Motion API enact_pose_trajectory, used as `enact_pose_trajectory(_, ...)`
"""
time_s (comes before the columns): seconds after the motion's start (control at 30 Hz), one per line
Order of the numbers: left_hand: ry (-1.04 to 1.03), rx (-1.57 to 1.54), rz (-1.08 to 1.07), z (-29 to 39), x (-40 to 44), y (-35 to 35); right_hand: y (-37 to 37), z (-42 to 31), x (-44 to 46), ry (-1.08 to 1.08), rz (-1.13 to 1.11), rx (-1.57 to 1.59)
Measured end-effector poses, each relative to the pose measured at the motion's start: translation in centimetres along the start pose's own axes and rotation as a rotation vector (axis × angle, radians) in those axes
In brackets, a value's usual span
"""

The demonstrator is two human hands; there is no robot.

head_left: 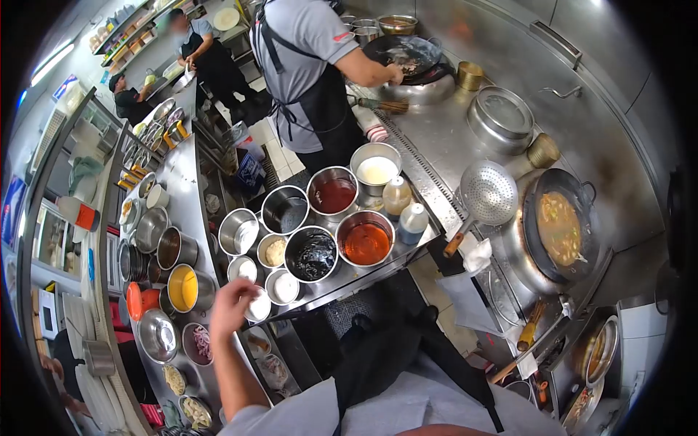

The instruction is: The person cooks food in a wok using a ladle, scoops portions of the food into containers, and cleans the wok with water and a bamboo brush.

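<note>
My left hand (231,304) is raised over the left end of the seasoning counter. Its fingers are bent and drawn together, and I cannot make out what is between them. Right beside the fingertips is a small metal tub of white powder (259,305), partly covered by the hand. Close by stand another tub of white seasoning (282,288), a tub of pale chopped stuff (273,251) and a larger pot of dark sauce (311,253). A pot of orange-red oil (366,238) is farther right. My right hand does not show.
A wok of soupy food (558,229) sits on the right burner, with a perforated strainer (488,192) to its left. A co-worker (309,73) works at another wok (407,58). The left counter holds a pot of yellow liquid (183,287) and several bowls.
</note>
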State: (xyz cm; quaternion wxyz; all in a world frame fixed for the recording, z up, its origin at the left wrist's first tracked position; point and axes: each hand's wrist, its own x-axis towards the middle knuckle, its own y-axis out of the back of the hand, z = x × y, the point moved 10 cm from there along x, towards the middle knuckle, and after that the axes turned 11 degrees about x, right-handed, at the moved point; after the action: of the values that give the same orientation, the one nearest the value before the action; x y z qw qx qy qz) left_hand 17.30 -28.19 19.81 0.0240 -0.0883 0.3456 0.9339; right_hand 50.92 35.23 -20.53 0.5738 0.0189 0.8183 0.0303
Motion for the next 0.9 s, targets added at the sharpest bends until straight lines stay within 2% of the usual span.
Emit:
enact_pose_trajectory(0.1, -0.314, 0.033, -0.294, 10.6, 3.9, -12.4, 2.5, 4.3, -1.1, -0.093, 0.046, 0.156)
enact_pose_trajectory(0.17, -0.442, 0.053, -0.485, 15.4, 4.6, -21.1, 3.6, 8.9, -3.0, -0.172, 0.070, 0.301)
enact_pose_trajectory(0.27, -0.452, 0.003, -0.785, 18.0, 4.5, -34.1, 3.1, 20.5, -4.7, -0.356, 0.058, 0.530)
enact_pose_trajectory(0.37, -0.545, 0.057, -0.838, 19.1, 6.0, -44.3, 0.9, 29.7, -6.4, -0.579, 0.030, 0.692)
enact_pose_trajectory(0.4, -0.574, 0.090, -0.794, 19.6, 7.1, -47.0, 1.4, 30.5, -7.2, -0.615, 0.073, 0.746)
enact_pose_trajectory(0.43, -0.492, 0.123, -0.827, 18.7, 8.6, -50.2, 2.6, 31.1, -8.2, -0.657, 0.197, 0.866)
enact_pose_trajectory(0.47, -0.493, 0.085, -0.834, 19.1, 9.6, -53.0, 3.9, 30.5, -9.4, -0.665, 0.223, 0.871)
enact_pose_trajectory(0.53, -0.508, 0.345, -0.722, 17.6, 13.3, -58.0, 6.5, 30.3, -10.8, -0.554, 0.545, 1.013)
enact_pose_trajectory(0.57, -0.509, 0.351, -0.729, 17.6, 14.1, -60.2, 6.3, 29.5, -11.0, -0.561, 0.542, 1.019)
enact_pose_trajectory(0.63, -0.682, 0.439, -0.368, 19.7, 16.2, -61.4, 8.3, 25.7, -10.9, -0.282, 0.733, 1.047)
enact_pose_trajectory(0.67, -0.679, 0.442, -0.374, 18.9, 17.1, -63.4, 7.4, 24.2, -9.5, -0.171, 0.680, 1.182)
enact_pose_trajectory(0.73, -0.470, 0.310, -0.740, 15.6, 18.0, -68.7, 7.8, 19.6, -7.5, -0.041, 0.634, 1.142)
enact_pose_trajectory(0.77, -0.537, 0.197, -0.768, 18.6, 15.5, -67.8, 7.8, 17.8, -6.8, 0.001, 0.657, 1.194)
enact_pose_trajectory(0.8, -0.633, 0.371, -0.724, 22.4, 13.0, -66.0, 8.2, 15.3, -6.7, 0.066, 0.686, 1.259)
enact_pose_trajectory(0.87, -0.746, 0.491, -0.519, 23.0, 12.5, -65.1, 9.5, 12.3, -5.1, 0.210, 0.714, 1.212)
enact_pose_trajectory(0.9, -0.757, 0.495, -0.528, 22.6, 12.8, -64.9, 9.5, 11.6, -4.1, 0.206, 0.719, 1.225)
